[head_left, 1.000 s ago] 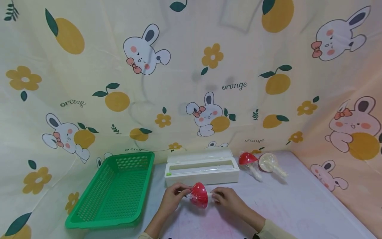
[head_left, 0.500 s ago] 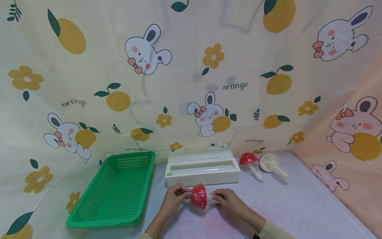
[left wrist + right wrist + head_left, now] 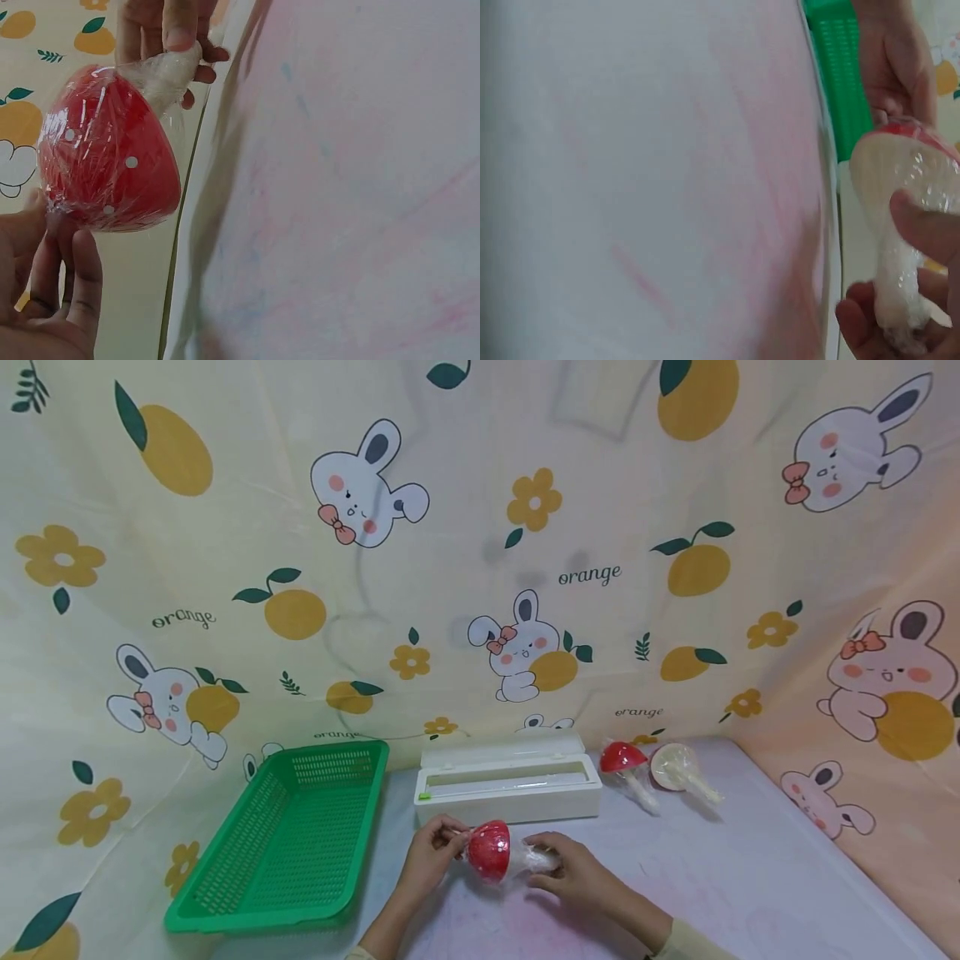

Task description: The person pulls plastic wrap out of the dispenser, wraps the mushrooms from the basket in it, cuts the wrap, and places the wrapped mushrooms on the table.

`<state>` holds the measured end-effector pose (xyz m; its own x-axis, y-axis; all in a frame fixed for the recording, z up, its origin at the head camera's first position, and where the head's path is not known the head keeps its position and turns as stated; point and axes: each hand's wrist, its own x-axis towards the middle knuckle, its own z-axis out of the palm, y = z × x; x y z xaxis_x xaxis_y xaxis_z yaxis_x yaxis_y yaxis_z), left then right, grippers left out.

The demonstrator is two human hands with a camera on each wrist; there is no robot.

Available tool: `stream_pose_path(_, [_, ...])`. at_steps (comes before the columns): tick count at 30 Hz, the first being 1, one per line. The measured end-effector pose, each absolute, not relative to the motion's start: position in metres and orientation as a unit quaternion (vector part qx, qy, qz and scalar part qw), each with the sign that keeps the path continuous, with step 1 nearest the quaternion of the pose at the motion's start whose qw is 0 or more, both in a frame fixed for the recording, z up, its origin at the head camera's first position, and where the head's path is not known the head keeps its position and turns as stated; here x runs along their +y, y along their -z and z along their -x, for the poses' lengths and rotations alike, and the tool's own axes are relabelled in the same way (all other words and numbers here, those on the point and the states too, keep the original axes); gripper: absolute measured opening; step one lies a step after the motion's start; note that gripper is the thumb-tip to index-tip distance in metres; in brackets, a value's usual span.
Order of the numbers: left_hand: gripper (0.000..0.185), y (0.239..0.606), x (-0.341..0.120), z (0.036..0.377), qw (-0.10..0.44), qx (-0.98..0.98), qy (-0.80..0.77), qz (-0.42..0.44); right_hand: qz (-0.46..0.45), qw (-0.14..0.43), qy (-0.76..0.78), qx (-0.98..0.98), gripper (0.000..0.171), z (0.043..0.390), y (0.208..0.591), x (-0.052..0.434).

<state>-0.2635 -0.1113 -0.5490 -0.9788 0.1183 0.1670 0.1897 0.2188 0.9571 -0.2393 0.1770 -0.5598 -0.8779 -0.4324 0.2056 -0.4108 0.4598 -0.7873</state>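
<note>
Bunny-print cloth behind; over the pale table the left hand pinches the wrapped toy mushroom cap, right hand gripping its stem; wrapping looks nearly finished, film ends likely need pressing down.

head: high, facing forward-down, far | wrists: close, sideways | shared: wrapped mushroom between both hands

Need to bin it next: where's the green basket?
In the head view, the green basket lies on the table's left, beside the white box.
</note>
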Motion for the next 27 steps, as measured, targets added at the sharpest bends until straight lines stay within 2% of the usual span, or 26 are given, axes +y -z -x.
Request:
stream_pose_path(5, [0.017, 0.5490, -0.1124, 0.2607, 0.023, -0.769, 0.625, 0.136, 0.228, -0.046, 0.424, 0.875, 0.044, 0.2397, 0.5612, 0.1774])
stream_pose_path(13, [0.030, 0.5489, -0.1139, 0.2583, 0.037, -0.777, 0.601, 0.185, 0.225, -0.073, 0.426, 0.873, 0.025, 0.2392, 0.5571, 0.1777])
stream_pose_path(16, [0.029, 0.5505, -0.1130, 0.2572, 0.040, -0.784, 0.595, 0.172, 0.228, -0.056, 0.428, 0.873, 0.021, 0.2389, 0.5565, 0.1783])
stream_pose_path(22, [0.014, 0.5528, -0.1142, 0.2542, 0.032, -0.806, 0.570, 0.155, 0.239, -0.004, 0.442, 0.865, 0.020, 0.2352, 0.5569, 0.1835])
stream_pose_path(27, [0.012, 0.5527, -0.1158, 0.2540, 0.017, -0.809, 0.566, 0.156, 0.241, 0.018, 0.451, 0.859, 0.021, 0.2339, 0.5573, 0.1867])
